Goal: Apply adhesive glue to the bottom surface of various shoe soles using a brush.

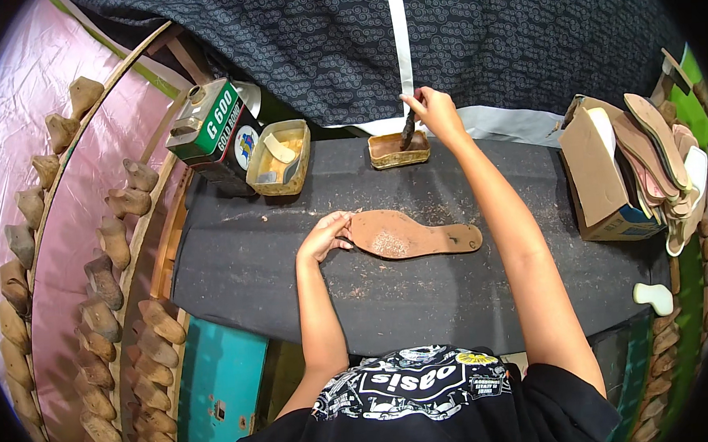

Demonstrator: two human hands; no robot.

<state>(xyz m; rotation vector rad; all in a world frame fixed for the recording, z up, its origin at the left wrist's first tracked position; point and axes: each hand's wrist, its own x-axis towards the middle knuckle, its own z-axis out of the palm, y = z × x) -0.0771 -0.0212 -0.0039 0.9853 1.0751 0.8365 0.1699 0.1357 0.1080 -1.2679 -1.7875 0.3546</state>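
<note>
My left hand (pixel 323 237) pinches the wide toe end of a brown insole (pixel 420 237) and holds it level over the dark table. A pale, rough patch marks the insole's upper face near its middle, and a small dark ring shows at the heel. At the far side, my right hand (pixel 438 115) grips a dark, crusted stick-like tool (pixel 408 128), perhaps a glue brush. Its lower end is down inside a small, stained rectangular container (pixel 400 159). What the container holds is hard to make out.
A green and black metal can (pixel 217 136) and a yellowish tub (pixel 279 187) with pale pieces inside stand at the back left. At the right, a cardboard box (pixel 593 175) holds several insoles (pixel 656 142). Racks of wooden shoe lasts (pixel 102 273) flank the table (pixel 285 294), which is strewn with crumbs.
</note>
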